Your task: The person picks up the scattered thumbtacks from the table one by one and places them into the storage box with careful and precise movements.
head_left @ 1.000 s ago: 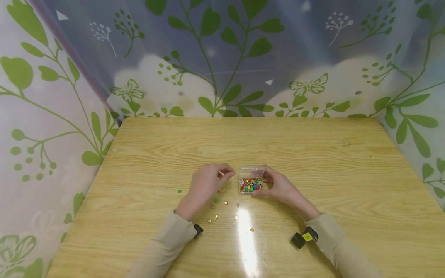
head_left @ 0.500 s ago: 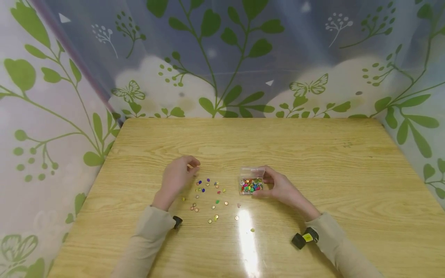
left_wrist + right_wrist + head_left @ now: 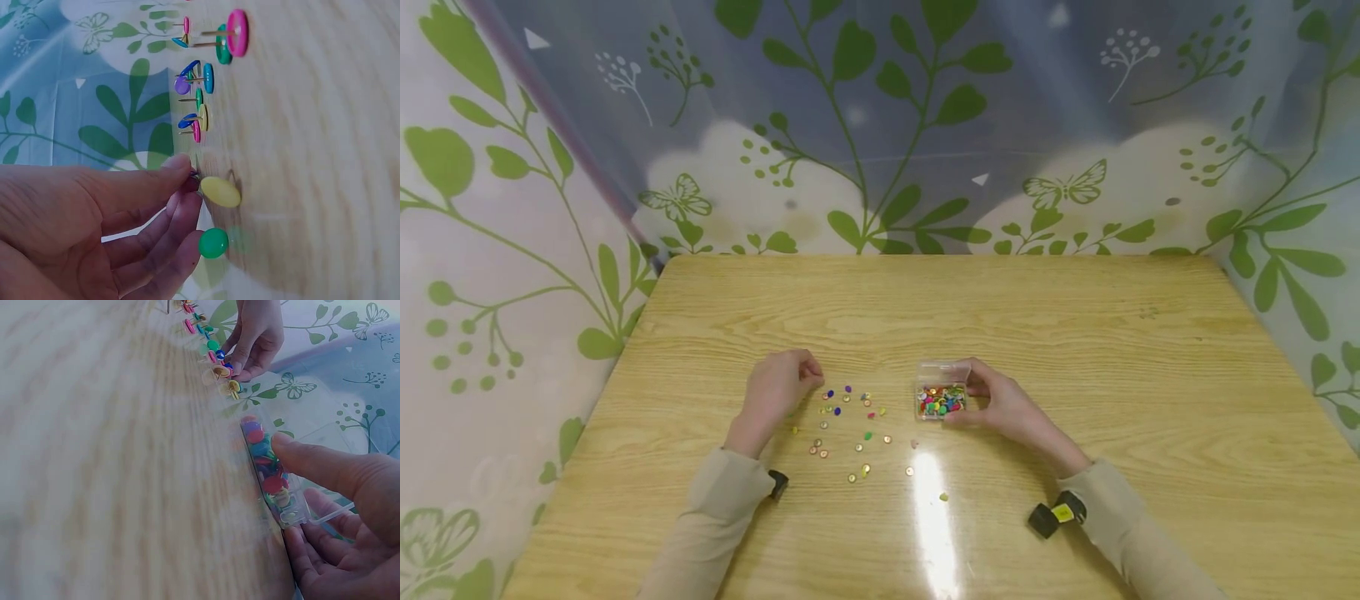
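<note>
Carefully lift by the head, clear of upturned points among the scattered tacks [image 3: 838,411] at left, steadying the open box [image 3: 942,368] at right. Apparently pinching a mostly hidden tack [image 3: 195,174] between nearly closed fingertips [image 3: 179,162] of the left hand [image 3: 775,387]; gripping the box's right side with the right hand [image 3: 1009,408].

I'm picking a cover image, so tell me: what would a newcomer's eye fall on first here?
Probably the small clear box of multicoloured thumbtacks, lid up, held by the right hand a little below and right of the head view's centre. Next come the bright loose thumbtacks strewn over the wooden table, mostly left of the box, by the left hand. Behind the table, big green leaves printed on the backdrop stand out too.
</note>
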The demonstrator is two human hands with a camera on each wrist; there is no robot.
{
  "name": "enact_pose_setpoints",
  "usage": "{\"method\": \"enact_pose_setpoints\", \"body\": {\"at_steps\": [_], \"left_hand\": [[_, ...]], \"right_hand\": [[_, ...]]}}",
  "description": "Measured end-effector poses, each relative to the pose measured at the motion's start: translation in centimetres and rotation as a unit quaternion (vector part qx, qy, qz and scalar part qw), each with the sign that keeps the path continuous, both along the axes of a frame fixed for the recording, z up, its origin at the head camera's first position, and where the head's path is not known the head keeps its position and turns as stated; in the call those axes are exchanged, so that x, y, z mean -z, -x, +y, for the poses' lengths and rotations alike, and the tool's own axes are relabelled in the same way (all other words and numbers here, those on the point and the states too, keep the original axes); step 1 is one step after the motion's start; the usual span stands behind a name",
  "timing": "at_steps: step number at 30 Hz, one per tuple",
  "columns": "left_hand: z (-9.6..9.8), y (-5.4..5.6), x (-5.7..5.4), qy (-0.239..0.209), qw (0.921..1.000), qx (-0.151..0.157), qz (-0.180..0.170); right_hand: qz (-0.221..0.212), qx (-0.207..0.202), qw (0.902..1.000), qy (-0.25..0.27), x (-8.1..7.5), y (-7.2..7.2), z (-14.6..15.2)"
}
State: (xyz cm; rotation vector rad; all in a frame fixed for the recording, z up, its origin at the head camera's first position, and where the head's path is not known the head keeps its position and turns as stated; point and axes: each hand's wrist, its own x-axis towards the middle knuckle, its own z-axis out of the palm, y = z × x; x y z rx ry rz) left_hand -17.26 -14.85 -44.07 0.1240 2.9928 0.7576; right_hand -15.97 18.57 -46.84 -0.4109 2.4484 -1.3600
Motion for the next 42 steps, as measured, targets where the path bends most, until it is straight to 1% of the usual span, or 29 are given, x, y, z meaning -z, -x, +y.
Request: {"method": "enact_pose_setpoints", "body": {"at_steps": [3,6,10,17,21,24,27,31,35,39,42], "left_hand": [[0.0,-0.1,-0.1,-0.002,1.0,-0.004,0.002],[0.1,-0.2,-0.2,-0.004,0.9999,-0.01,0.013],[0.9,-0.6,-0.7,-0.014,0.9993,-0.002,0.034],[3.3,-1.2,-1.3,-0.035,0.997,0.037,0.058],[5.0,-1.5,-1.8,-0.049,0.9935,0.073,0.071],[6.3,-1.6,-2.2,-0.053,0.9908,0.102,0.072],[7.5,-1.6,-2.4,-0.051,0.9884,0.122,0.074],[8.9,-1.6,-2.6,-0.05,0.9857,0.139,0.081],[10.0,-1.7,-2.4,-0.057,0.9825,0.158,0.08],[10.4,-1.8,-2.0,-0.063,0.9812,0.166,0.075],[10.2,-1.9,-1.8,-0.068,0.9816,0.161,0.078]], "right_hand": [[0.0,-0.002,1.0,-0.001,0.1,0.0,0.0],[0.002,-0.003,1.0,0.001,0.1,0.0,0.0],[0.01,-0.007,0.9999,0.006,0.1,0.1,0.0],[0.015,-0.011,0.9998,0.008,0.2,0.1,0.0],[0.019,-0.013,0.9997,0.01,0.2,0.2,-0.1],[0.018,-0.014,0.9996,0.014,0.2,0.2,-0.1],[0.018,-0.013,0.9996,0.016,0.2,0.2,-0.1],[0.015,-0.01,0.9997,0.015,0.1,0.1,-0.1],[0.007,-0.007,0.9997,0.021,0.0,0.1,-0.1],[0.004,-0.009,0.9996,0.025,0.1,0.1,-0.1],[0.004,-0.005,0.9998,0.019,0.1,0.1,-0.1]]}}
